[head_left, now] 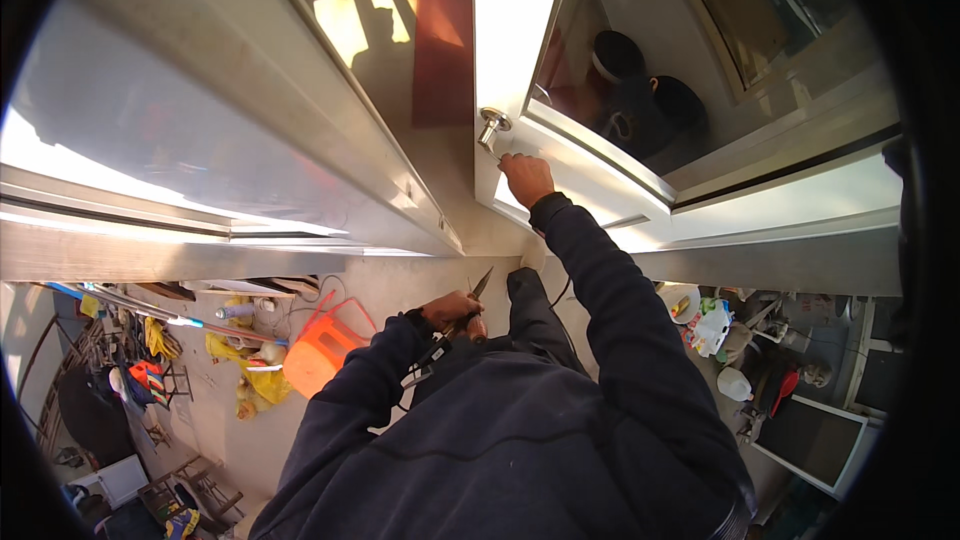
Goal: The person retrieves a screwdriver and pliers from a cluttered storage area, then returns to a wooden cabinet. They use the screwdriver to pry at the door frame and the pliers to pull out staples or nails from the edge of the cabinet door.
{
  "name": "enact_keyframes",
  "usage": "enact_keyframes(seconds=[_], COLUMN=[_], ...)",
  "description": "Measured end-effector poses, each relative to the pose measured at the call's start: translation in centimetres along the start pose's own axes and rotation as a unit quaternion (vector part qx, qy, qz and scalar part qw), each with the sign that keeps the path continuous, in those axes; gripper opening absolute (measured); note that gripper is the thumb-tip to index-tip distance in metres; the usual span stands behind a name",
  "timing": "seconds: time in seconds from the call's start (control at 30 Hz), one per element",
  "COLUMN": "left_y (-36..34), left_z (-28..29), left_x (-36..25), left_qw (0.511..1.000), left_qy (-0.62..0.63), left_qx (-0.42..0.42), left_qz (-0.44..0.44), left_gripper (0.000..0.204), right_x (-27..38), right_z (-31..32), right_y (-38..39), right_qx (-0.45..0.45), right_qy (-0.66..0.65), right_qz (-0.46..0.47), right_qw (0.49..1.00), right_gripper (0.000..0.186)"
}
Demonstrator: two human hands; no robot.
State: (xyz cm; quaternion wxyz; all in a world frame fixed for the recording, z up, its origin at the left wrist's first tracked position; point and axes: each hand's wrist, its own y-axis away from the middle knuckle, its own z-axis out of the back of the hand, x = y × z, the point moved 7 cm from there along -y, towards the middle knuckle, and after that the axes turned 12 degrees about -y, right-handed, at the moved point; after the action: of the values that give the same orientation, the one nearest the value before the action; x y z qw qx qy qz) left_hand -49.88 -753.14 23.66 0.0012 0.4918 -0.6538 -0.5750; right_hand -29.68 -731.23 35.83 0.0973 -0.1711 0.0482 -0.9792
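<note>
My right hand [526, 176] is raised to the white glazed door [590, 172], just below its silver handle [492, 125]; its fingers are curled, and what they grip is too small to make out. My left hand [448, 309] is low by my body, closed on a tool with a pointed metal blade [481, 286] and a dark, partly hidden grip. Dark cords hang near that hand and beside my leg.
A white door frame [340, 140] stands to the left, with a red mat [442, 30] beyond the doorway. An orange plastic stool [318, 350] is behind my left arm. Yellow bags [235, 350], poles, folded chairs and mixed clutter lie along both sides.
</note>
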Motion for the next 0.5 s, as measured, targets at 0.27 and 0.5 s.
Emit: enact_keyframes(seconds=[0.27,0.5], left_y=[-9.2,-16.9], left_z=[1.2,5.3], left_x=[-12.1,-19.9], left_qw=[0.993,0.933], left_qy=[0.093,0.316], left_qx=[-0.068,-0.166], left_qz=[-0.018,-0.042], left_gripper=[0.030,0.023], right_x=[-9.2,-15.0], right_z=[3.5,6.0], right_y=[-8.5,-13.5], right_qx=[0.027,0.085], right_qy=[-0.009,0.009], right_qz=[0.043,0.017], right_qw=[0.999,0.996], right_gripper=[0.020,0.023])
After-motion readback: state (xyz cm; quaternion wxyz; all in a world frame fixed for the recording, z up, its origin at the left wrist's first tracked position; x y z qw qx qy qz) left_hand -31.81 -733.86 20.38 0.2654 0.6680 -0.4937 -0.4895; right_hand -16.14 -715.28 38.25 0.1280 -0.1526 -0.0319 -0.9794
